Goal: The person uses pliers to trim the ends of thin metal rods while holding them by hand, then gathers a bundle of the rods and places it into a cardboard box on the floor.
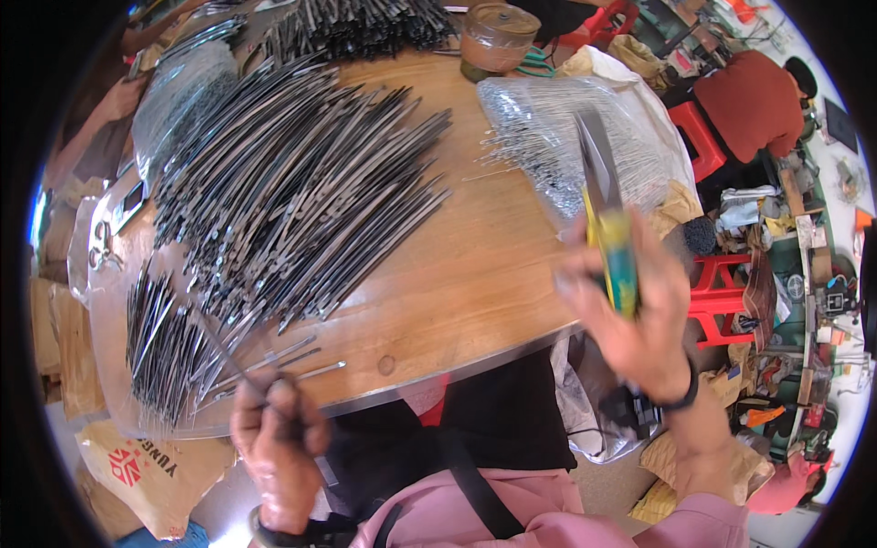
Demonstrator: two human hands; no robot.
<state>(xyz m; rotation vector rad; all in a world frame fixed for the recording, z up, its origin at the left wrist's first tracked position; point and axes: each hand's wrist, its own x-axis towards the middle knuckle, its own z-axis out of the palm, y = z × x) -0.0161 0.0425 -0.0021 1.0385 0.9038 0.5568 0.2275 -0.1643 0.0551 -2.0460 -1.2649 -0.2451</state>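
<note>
My right hand [644, 329] is raised over the right edge of the table, wrapped round pliers [600, 173] with green and yellow handles; their metal jaws point up and away. Near the front edge, my left hand [279, 447] pinches a thin dark metal strip [222, 350] that slants up to the left. A big heap of long, narrow dark strips [292, 192] covers the left half of the wooden table [493, 274]. Beside my left hand lie a smaller bundle of strips [164, 342] and a few loose strips [306, 373].
A clear bag of thin wires [585, 119] lies at the far right, near a round lidded container [498, 41]. Scissors [103, 245] rest at the left edge. Another person's arm [114, 100] is at the far left. Red stools [722, 297] and a seated person [749, 100] are beyond the right side.
</note>
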